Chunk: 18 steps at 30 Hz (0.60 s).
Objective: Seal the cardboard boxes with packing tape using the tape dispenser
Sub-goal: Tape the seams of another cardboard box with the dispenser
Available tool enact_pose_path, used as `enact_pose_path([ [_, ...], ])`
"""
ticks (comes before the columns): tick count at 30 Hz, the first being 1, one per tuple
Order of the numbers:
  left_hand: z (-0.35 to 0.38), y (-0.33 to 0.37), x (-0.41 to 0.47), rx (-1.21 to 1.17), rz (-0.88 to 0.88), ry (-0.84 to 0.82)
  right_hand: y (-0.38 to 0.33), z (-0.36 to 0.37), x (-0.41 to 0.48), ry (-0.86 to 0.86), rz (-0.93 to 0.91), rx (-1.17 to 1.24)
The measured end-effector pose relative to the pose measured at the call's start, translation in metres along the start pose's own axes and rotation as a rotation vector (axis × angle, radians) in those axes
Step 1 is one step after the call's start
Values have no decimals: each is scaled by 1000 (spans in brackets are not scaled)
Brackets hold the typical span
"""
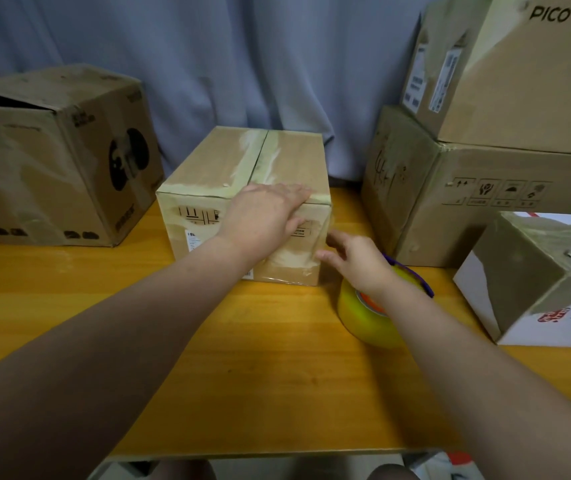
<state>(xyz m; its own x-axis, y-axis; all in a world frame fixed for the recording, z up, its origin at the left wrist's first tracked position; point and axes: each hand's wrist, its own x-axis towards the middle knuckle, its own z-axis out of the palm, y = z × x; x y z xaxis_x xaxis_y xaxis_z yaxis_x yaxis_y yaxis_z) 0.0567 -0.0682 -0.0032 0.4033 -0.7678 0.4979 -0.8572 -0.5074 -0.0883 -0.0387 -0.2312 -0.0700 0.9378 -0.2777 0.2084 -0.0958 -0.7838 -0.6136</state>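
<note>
The tape dispenser (367, 318) lies at five o'clock, just under the wrist of the open right hand (356, 261), which is nearer. The flat left hand (263, 214) presses the box (215, 161).

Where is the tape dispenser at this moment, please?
In the head view, the tape dispenser sits on the table right of centre, partly beneath the right hand, between the middle box and the white box.

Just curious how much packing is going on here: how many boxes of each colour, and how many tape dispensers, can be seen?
Brown cardboard boxes: 4
White cardboard box: 1
Tape dispenser: 1
Total: 6
</note>
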Motion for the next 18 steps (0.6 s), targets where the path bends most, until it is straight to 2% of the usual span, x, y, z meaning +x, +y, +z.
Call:
enact_pose_path([
  [2, 0, 1, 0, -5, 2, 3, -2, 2, 0, 38, 13, -38],
  [7, 0, 0, 0, 2, -4, -6, -23, -19, 17, 148, -137, 186],
  [11, -2, 0, 4, 21, 24, -23, -42, -46, 32, 64, -262, -16],
  [13, -4, -3, 6, 23, 43, -28, -43, -43, 28, 71, -323, -27],
  [18, -7, -4, 3, -11, -64, -26, -29, -13, 22, 422, -506, -120],
])
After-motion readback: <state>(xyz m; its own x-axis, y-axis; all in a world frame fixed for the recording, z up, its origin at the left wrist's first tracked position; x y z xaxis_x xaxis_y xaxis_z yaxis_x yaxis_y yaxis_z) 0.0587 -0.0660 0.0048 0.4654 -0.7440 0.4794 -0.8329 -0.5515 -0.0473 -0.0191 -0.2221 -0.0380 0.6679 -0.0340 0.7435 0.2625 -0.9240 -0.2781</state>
